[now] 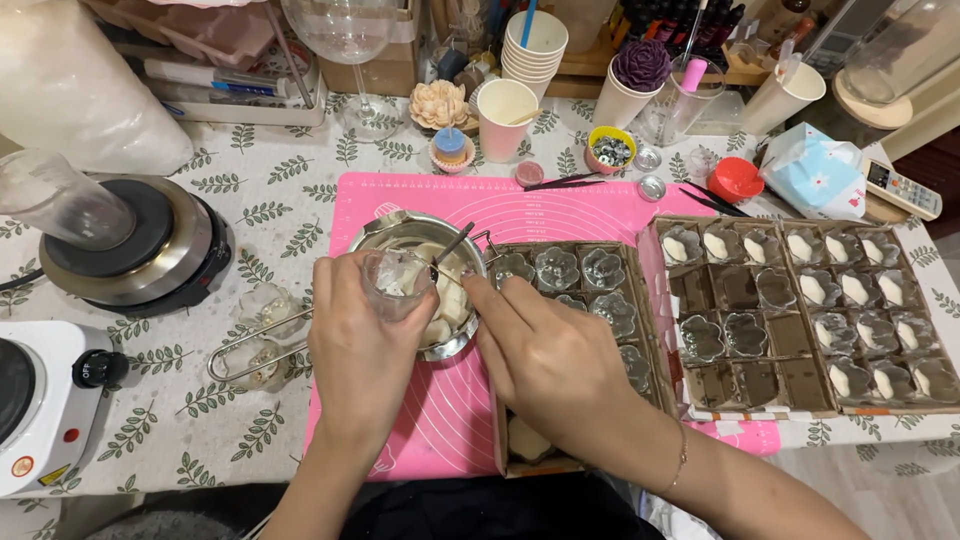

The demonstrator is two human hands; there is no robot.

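So the tabletop (270,190) has a white cloth with a green leaf print. A pink silicone mat (560,210) lies in the middle, with two cardboard trays of little glass cups, one (560,300) on the mat and the other (800,310) at right. Far left sits a round hot plate (150,250), near left a white electric burner (45,400). Paper cups (505,115), a wine glass (350,60) and a remote (900,190) sit along the far side.

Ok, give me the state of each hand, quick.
Left hand: closed around a small clear glass cup over the metal pot.
Right hand: closed on a thin metal utensil reaching into the pot.
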